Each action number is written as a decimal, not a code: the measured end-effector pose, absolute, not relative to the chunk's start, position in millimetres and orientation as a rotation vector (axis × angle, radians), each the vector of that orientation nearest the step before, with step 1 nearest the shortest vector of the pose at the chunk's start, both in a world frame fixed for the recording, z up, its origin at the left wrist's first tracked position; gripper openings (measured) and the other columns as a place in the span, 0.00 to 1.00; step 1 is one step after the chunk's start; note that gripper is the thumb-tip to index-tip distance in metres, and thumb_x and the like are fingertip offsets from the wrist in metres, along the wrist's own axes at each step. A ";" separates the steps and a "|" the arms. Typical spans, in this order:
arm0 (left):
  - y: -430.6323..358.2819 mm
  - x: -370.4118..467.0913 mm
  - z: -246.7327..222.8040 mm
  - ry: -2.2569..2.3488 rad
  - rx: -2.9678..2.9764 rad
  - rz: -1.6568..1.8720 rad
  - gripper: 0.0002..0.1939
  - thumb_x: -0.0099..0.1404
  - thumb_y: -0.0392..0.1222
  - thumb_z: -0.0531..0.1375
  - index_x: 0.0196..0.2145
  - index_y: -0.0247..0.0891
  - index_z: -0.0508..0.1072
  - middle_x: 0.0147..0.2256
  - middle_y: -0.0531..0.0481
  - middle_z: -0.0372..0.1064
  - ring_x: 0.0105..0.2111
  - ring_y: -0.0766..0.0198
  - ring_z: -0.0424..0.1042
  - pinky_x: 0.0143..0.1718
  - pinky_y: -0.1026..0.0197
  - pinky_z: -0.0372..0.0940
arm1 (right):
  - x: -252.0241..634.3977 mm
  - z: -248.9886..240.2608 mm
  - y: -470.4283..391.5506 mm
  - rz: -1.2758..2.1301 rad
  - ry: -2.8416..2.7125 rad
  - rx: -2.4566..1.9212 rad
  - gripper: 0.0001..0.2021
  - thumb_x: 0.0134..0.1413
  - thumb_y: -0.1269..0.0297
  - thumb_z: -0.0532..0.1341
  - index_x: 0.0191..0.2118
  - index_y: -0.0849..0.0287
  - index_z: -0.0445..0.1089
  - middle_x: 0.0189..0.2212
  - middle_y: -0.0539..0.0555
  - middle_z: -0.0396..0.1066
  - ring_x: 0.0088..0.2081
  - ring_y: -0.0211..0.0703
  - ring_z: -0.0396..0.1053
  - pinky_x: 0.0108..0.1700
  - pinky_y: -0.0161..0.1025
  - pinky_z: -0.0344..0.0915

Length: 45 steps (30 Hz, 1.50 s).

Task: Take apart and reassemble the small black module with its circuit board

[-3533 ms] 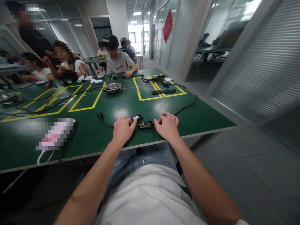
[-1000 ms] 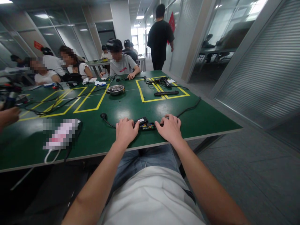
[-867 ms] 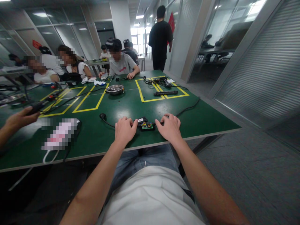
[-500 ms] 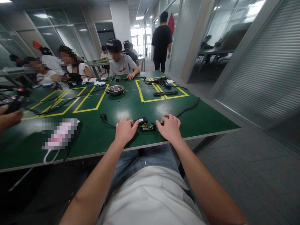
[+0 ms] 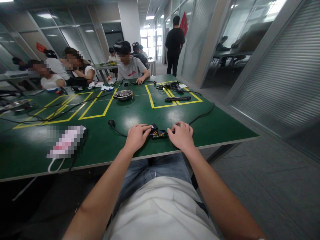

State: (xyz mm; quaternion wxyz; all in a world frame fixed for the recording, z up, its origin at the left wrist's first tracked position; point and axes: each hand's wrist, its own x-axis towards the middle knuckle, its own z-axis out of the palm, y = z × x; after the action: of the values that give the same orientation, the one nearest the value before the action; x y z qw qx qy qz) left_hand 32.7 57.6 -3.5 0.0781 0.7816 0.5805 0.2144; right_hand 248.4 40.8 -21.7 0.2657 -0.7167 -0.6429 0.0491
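Observation:
A small black case with an exposed circuit board (image 5: 159, 134) lies near the front edge of the green table, between my hands. My left hand (image 5: 137, 136) is closed at its left side, fingertips on a black cover with a white label (image 5: 154, 127) just behind the board. From under this hand a black cable runs left to a round plug (image 5: 111, 123). My right hand (image 5: 182, 135) is at the case's right end, its fingers curled at a black cable (image 5: 201, 115) that leads away to the right; what the fingertips grip is too small to tell.
A metal bowl (image 5: 123, 95) sits farther back, left of a black bar (image 5: 177, 99) and coiled cables inside yellow tape. A pink-and-white blurred object (image 5: 66, 141) lies at left. Across the table (image 5: 225, 131) sits a person in grey (image 5: 131, 70).
My left hand has shifted slightly right and now covers more of the black cover. The other person's hand with a dark object at the far left has left the view.

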 end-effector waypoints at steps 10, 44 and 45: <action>54.0 27.5 -10.1 1.454 2.423 1.030 0.15 0.77 0.43 0.63 0.57 0.44 0.83 0.54 0.43 0.83 0.54 0.51 0.78 0.60 0.47 0.71 | 248.2 -19.3 38.3 0.154 -1.833 -1.925 0.15 0.71 0.59 0.56 0.38 0.55 0.79 0.62 0.63 0.71 0.65 0.60 0.62 0.69 0.59 0.55; 36.9 34.6 6.5 2.225 2.228 0.626 0.17 0.75 0.55 0.62 0.39 0.40 0.83 0.50 0.37 0.76 0.53 0.40 0.73 0.52 0.44 0.70 | 249.0 -23.1 38.0 0.115 -1.805 -1.859 0.14 0.68 0.56 0.61 0.33 0.55 0.77 0.60 0.64 0.73 0.65 0.61 0.63 0.72 0.63 0.51; 34.5 35.0 7.9 2.250 2.235 0.546 0.21 0.77 0.57 0.59 0.36 0.40 0.83 0.48 0.37 0.76 0.53 0.39 0.73 0.50 0.44 0.70 | 249.3 -23.4 37.8 0.116 -1.807 -1.854 0.14 0.68 0.56 0.61 0.33 0.55 0.77 0.60 0.64 0.73 0.65 0.61 0.63 0.72 0.63 0.51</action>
State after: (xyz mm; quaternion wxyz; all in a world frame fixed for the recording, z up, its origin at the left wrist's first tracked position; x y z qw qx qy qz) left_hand 35.0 34.5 7.9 -0.0385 0.6940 0.6987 0.1694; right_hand 249.3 37.8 -23.4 0.2717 -0.6885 -0.6710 0.0432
